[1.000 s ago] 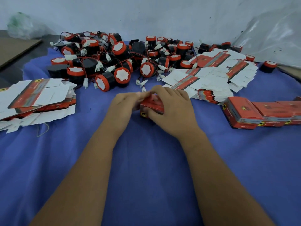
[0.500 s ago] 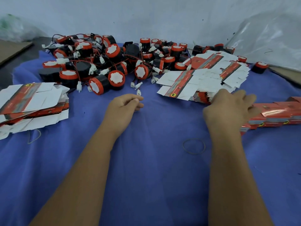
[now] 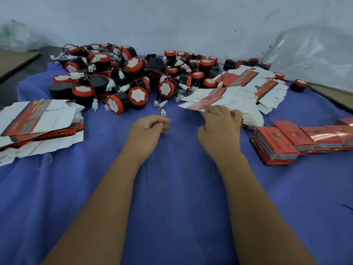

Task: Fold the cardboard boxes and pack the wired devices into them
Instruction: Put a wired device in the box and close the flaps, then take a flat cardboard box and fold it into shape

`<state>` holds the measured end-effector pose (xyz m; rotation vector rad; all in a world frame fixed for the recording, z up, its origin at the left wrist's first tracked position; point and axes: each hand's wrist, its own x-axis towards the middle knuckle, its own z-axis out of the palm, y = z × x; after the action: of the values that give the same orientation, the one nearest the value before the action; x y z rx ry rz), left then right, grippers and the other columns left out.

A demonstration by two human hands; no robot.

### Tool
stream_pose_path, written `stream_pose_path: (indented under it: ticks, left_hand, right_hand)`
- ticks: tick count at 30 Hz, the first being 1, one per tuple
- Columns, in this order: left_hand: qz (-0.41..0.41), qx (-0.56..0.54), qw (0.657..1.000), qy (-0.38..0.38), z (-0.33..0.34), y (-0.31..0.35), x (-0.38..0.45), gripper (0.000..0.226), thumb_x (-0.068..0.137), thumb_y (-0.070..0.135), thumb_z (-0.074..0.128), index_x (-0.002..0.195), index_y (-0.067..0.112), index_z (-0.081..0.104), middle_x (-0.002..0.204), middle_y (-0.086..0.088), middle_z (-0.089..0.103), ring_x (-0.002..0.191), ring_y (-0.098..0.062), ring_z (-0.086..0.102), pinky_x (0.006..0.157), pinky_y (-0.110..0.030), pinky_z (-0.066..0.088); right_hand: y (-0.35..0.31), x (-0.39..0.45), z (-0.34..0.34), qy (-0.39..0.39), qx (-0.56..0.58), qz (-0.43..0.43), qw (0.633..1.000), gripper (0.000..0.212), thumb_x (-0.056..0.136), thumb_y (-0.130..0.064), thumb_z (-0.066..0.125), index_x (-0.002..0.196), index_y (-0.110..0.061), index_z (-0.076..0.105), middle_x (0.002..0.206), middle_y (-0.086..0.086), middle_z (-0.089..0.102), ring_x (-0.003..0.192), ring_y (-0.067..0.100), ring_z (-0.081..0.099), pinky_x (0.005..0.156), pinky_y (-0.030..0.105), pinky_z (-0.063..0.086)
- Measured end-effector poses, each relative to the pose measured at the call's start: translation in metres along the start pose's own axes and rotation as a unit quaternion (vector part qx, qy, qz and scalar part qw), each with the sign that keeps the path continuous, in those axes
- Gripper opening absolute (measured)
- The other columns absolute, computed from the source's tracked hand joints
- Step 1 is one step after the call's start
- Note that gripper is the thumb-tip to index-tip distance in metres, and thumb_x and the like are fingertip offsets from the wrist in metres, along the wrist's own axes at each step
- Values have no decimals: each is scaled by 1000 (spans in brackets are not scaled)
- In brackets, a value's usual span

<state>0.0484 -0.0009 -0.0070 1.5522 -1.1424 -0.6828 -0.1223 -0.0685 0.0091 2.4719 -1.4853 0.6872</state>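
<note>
- Head view: the right hand (image 3: 219,129) pinches a flat box blank (image 3: 205,102) at the near edge of the right-hand stack of blanks (image 3: 246,104).
- The left hand (image 3: 146,131) rests loosely curled on the blue cloth (image 3: 172,188), holding nothing.
- The wired devices (image 3: 133,79) are heaped beyond; folded boxes (image 3: 275,146) lie right.

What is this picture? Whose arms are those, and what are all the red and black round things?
There is no machine here. A person wears a camera on the head, so you look down at their own two arms. They sit at a blue cloth. At the back lies a pile of round red and black devices with thin wires. The flat white and red sheets are unfolded boxes, one stack on the left and one on the right. The red boxes at the right are already folded shut. The right hand pinches a flat box off the right stack. The left hand rests loosely curled, holding nothing.
</note>
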Motion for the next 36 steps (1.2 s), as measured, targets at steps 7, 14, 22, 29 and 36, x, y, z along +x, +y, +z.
stream_pose_path:
  ticks: [7,14,22,29,36]
  left_hand:
    - [-19,-138,987,76,-5,3,5,23,103,30,48,119,22,63,107,5,70,96,-10,67,86,-29,56]
    - [-19,-173,974,148,-10,-2,10,45,96,2,50,128,31,59,84,17,72,77,-9,67,67,-31,58]
    - [-38,-232,945,228,-14,1,6,19,93,10,58,106,19,69,93,-1,69,74,-7,62,65,-23,52]
    - [124,-153,980,38,-5,6,-1,64,87,47,61,145,38,36,156,22,30,143,8,25,117,-17,27]
    - [228,164,960,-21,2,-5,0,108,71,30,88,145,46,11,159,20,12,152,-9,4,124,-39,10]
  right_hand:
    - [-56,-9,2,-53,373,-179,909,47,78,0,59,117,-25,60,120,-7,63,105,18,60,84,38,51]
    - [-35,-3,15,-27,227,-99,968,55,88,-14,60,141,-21,47,141,2,51,129,23,45,105,41,38]
    - [-25,-3,15,-97,367,-61,923,31,98,-29,57,127,-22,65,120,-9,69,110,1,53,84,4,39]
    - [-26,-3,16,-13,316,34,948,31,103,-36,43,124,-31,65,81,-10,62,70,8,51,58,14,37]
    - [-24,3,3,31,599,233,765,26,101,-26,50,89,-20,73,95,4,74,95,25,69,80,37,58]
